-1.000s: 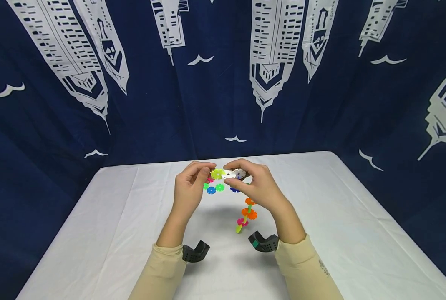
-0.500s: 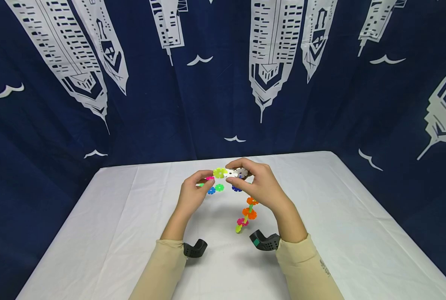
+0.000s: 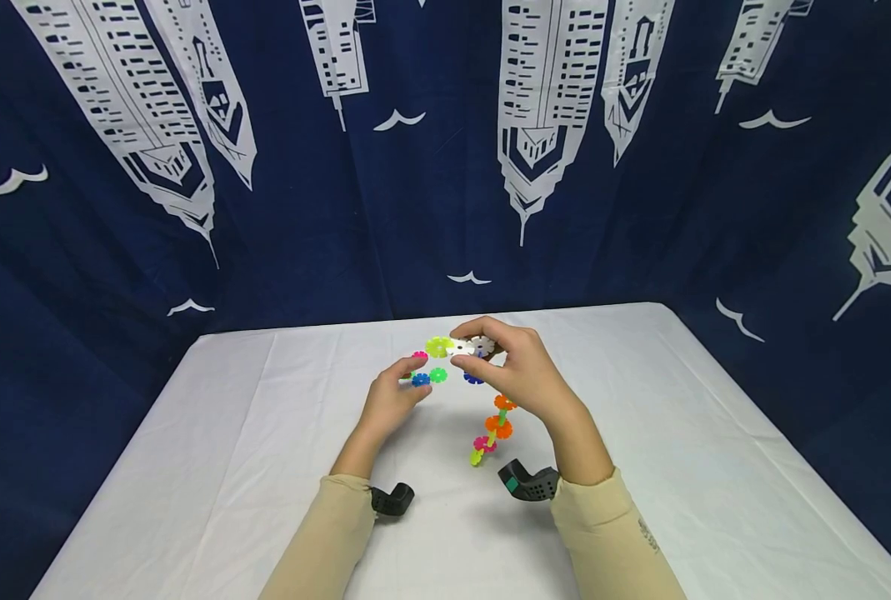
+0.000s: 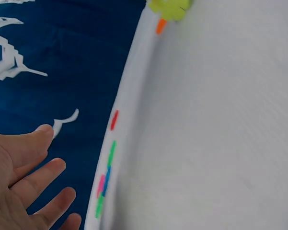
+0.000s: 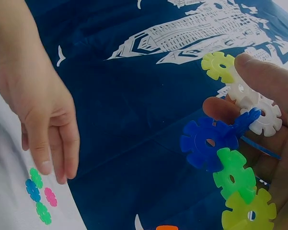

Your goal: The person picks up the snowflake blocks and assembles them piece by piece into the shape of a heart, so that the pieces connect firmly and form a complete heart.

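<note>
My right hand point(image 3: 516, 367) pinches a white snowflake disc point(image 3: 460, 347) between thumb and fingers, raised over the table. A yellow-green disc point(image 3: 437, 347) is joined at its left side. In the right wrist view, the chain runs on through another white disc point(image 5: 270, 124), blue discs point(image 5: 194, 146), a green disc point(image 5: 225, 179) and a yellow disc point(image 5: 266, 213). Orange discs point(image 3: 499, 427) and a pink disc point(image 3: 484, 443) show lower down in the head view. My left hand point(image 3: 387, 406), holding nothing, is spread beside a small blue disc point(image 3: 421, 380) and a green disc point(image 3: 438, 375).
A pink disc point(image 3: 419, 356) lies by the loose blue and green ones on the white-covered table point(image 3: 265, 450). Behind the table's far edge hangs a dark blue curtain point(image 3: 302, 225) with white building prints. Both wrists carry a black camera mount point(image 3: 529, 482).
My left hand has left the yellow-green disc, moving down toward the loose discs with its fingers spreading. The right hand stays nearly still, holding the chain.
</note>
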`<state>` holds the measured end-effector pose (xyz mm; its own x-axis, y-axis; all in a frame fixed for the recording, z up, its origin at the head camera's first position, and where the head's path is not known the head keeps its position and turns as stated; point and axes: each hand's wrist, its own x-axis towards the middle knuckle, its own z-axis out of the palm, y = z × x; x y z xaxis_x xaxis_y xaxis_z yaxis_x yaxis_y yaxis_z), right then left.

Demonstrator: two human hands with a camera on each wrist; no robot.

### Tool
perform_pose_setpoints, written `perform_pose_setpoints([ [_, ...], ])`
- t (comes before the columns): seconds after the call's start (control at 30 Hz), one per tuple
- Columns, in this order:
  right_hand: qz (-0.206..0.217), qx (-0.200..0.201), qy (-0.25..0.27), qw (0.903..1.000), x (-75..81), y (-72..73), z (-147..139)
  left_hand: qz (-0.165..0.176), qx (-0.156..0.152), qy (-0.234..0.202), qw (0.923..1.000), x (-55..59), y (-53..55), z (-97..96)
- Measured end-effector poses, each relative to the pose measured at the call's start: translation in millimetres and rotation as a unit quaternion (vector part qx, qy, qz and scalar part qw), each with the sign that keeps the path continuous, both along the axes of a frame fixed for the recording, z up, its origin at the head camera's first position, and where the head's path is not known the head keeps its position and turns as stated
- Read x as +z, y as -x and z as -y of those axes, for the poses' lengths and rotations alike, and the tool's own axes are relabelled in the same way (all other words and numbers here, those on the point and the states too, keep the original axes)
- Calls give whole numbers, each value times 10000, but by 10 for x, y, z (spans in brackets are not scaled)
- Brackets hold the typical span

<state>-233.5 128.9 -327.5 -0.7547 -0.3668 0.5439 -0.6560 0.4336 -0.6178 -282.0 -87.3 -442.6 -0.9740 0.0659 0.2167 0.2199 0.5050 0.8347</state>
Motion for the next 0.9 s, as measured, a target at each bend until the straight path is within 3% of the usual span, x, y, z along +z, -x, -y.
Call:
perform_pose_setpoints([
  [0.27,-49,22,-4,10000,-7,8,2,346,314,598,9971,-167,50,45],
  [0.63,-7,36,-40,10000,-7,16,19,493,170,1186,9916,-269,113,74],
  [0.77,3,50,-51,10000,-12,20,18,431,136,1465,9882,-295,115,75],
  [0.9,25,59,-42,10000,-31,22,7,245,201,1435,9891,-328,111,72],
])
